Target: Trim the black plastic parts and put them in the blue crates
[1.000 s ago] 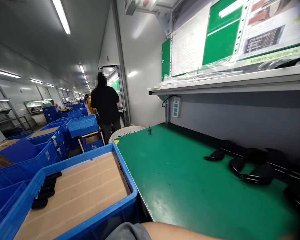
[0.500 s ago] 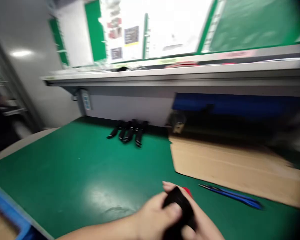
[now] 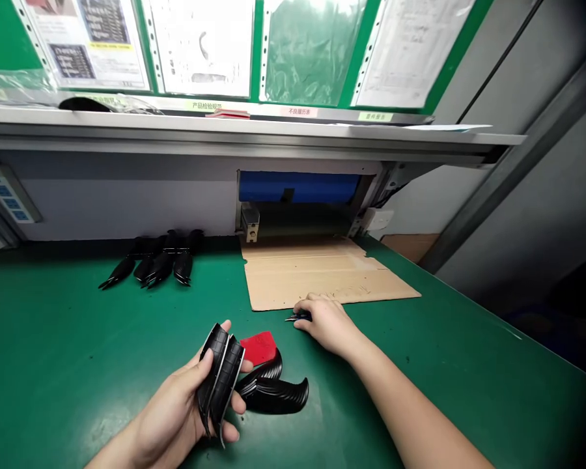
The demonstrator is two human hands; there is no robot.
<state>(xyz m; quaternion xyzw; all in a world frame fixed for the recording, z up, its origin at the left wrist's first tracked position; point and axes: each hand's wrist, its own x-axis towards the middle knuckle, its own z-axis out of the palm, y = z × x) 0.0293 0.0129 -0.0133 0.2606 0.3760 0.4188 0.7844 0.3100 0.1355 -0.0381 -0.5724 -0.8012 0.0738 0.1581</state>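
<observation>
My left hand point(image 3: 173, 397) grips two black curved plastic pieces point(image 3: 221, 374) side by side, their gridded hollow faces and pale edges turned up. Just right of it, more black ribbed curved pieces point(image 3: 278, 395) lie on the green table, partly behind my fingers. Next to them is a red rectangular piece point(image 3: 260, 347). My right hand point(image 3: 329, 324) rests at the cardboard's front edge, fingers closed over a slim pointed tool point(image 3: 303, 316). Most of that tool is hidden under the fingers.
A flat cardboard sheet point(image 3: 312, 273) lies before an opening with a blue roller-like part point(image 3: 297, 187). Several black curved pieces point(image 3: 161, 264) sit at the back left. A shelf point(image 3: 273, 138) overhangs the table; a socket strip point(image 3: 10, 195) is at the left.
The view has swung right. My hands, earlier together around a black piece, are now apart. My right hand has reached the slim blue-and-black tool by the cardboard; my left shows two black pieces.
</observation>
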